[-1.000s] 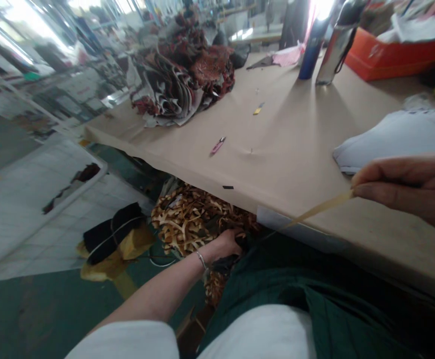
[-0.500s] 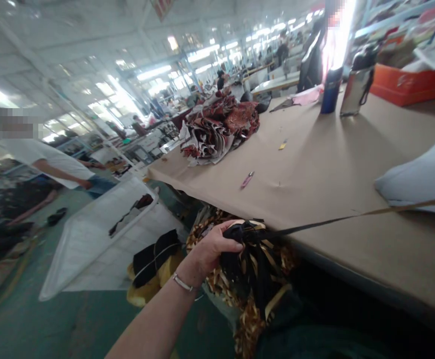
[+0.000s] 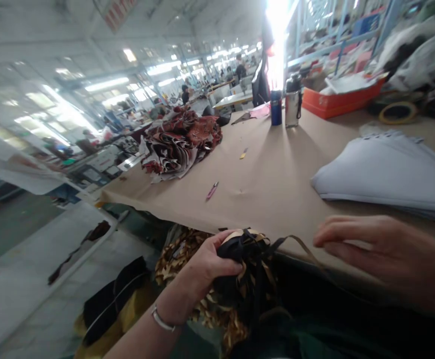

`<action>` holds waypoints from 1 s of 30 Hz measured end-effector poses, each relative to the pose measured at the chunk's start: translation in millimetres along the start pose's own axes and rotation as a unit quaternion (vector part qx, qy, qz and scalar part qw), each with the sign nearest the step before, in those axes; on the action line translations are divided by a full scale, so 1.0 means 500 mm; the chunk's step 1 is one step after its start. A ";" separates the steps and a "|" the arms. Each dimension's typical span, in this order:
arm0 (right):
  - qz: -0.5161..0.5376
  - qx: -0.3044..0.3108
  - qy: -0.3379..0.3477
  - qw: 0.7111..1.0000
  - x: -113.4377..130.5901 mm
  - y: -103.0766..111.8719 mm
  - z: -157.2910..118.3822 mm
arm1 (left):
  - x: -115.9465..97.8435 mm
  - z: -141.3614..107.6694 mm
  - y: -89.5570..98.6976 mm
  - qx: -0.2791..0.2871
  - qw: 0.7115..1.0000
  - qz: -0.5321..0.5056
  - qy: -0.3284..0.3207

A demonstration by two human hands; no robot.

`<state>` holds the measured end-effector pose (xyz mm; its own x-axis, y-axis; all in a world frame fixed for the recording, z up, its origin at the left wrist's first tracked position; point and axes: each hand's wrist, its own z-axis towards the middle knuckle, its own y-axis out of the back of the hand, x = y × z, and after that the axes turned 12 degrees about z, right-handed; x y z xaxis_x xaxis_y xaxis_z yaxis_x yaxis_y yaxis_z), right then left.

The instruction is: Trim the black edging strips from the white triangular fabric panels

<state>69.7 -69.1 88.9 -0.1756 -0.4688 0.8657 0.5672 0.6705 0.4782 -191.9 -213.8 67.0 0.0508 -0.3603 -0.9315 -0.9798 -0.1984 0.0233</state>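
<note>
My left hand [image 3: 217, 262], with a bracelet at the wrist, is closed around a bundle of black and tan strips [image 3: 245, 249] at the table's front edge. From the bundle a dark strap [image 3: 296, 239] curves off to the right, its far part blurred. My right hand [image 3: 363, 244] is over the table edge on the right, smeared by motion, with thumb and forefinger near each other; whether it holds the strap cannot be made out. Below the bundle lies a heap of gold-brown pieces [image 3: 178, 252].
The brown table [image 3: 270, 179] bears pink snips [image 3: 212, 191], a reddish fabric pile [image 3: 180, 142], two bottles [image 3: 293, 102], an orange tray [image 3: 340, 97] and grey-white panels [image 3: 385, 172]. A white bin [image 3: 68, 234] stands left; a person in white [image 3: 19, 159] is beside it.
My right hand has come into view on the right. The strap, taut before, now hangs in a curve. The view has turned right; my left hand still grips the bundle.
</note>
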 end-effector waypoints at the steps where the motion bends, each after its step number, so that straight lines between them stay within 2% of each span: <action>1: 0.016 0.050 -0.005 0.999 0.016 -0.021 0.022 | -0.002 0.000 -0.009 0.002 1.000 0.005 0.001; 3: 0.040 0.058 -0.028 0.997 0.033 -0.068 0.068 | -0.005 -0.001 -0.021 0.011 1.000 0.014 0.001; 5: 0.043 0.061 -0.061 0.995 0.030 -0.108 0.105 | -0.007 -0.003 -0.027 0.012 1.000 0.022 0.000; 8: 0.042 0.069 -0.074 0.994 0.012 -0.142 0.134 | -0.012 -0.007 -0.028 -0.008 1.000 0.023 -0.001; 10: 0.051 0.022 -0.040 0.998 0.010 -0.145 0.137 | -0.018 -0.008 -0.023 -0.017 1.000 0.006 -0.003; 13: 0.033 -0.096 0.045 0.994 0.025 -0.136 0.121 | -0.027 -0.008 -0.015 -0.012 0.999 -0.032 -0.012; 14: 0.024 -0.109 0.056 0.992 0.030 -0.136 0.110 | -0.029 -0.007 -0.013 -0.008 0.999 -0.041 -0.014; 15: 0.022 -0.096 0.049 0.994 0.032 -0.139 0.098 | -0.029 -0.007 -0.012 -0.003 0.999 -0.047 -0.015; 18: 0.078 0.002 -0.036 0.996 0.023 -0.173 0.066 | -0.027 -0.005 -0.015 0.011 0.998 -0.059 -0.017; 20: 0.174 0.013 -0.077 0.982 0.009 -0.205 0.058 | -0.025 -0.004 -0.021 0.014 0.998 -0.064 -0.020; 23: 0.343 -0.060 -0.077 0.934 -0.008 -0.237 0.065 | -0.024 -0.007 -0.030 -0.006 0.999 -0.046 -0.018; 26: 0.414 -0.093 -0.077 0.902 -0.019 -0.240 0.072 | -0.023 -0.016 -0.040 -0.027 0.999 -0.013 -0.024; 28: 0.442 -0.080 -0.098 0.888 -0.030 -0.236 0.071 | -0.018 -0.020 -0.047 -0.027 0.999 -0.006 -0.045; 30: 0.502 -0.039 -0.125 0.855 -0.046 -0.235 0.073 | -0.011 -0.018 -0.049 -0.007 0.997 -0.012 -0.070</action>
<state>-22.3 -116.3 18.2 0.2702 0.4639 0.8437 0.5826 0.6188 -0.5269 -166.5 -215.2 75.0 0.0462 -0.2238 -0.9735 -0.9758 -0.2185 0.0039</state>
